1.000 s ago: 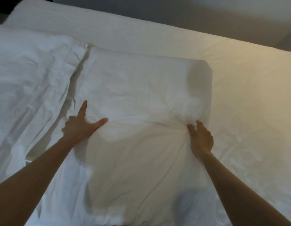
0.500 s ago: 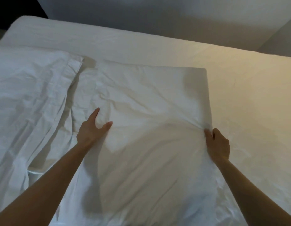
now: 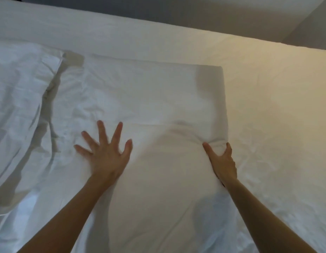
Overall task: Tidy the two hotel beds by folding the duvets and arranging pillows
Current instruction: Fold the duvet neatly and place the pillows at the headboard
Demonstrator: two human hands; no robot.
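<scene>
A white pillow (image 3: 155, 99) lies flat on the bed in front of me, its far right corner squared off. My left hand (image 3: 105, 154) rests palm down on its left part with the fingers spread wide. At the pillow's right edge, my right hand (image 3: 222, 161) pinches a fold of the pillowcase between thumb and fingers. A second white pillow (image 3: 18, 92) lies to the left, its edge touching the first one.
The white fitted sheet (image 3: 279, 114) stretches to the right in warm light. The mattress's far edge (image 3: 122, 31) runs across the top, with a grey wall (image 3: 222, 13) behind it.
My left hand has slid right and flattened out with its fingers spread. My right hand has shifted right along the pillow's edge. The pillow now lies flatter and squarer.
</scene>
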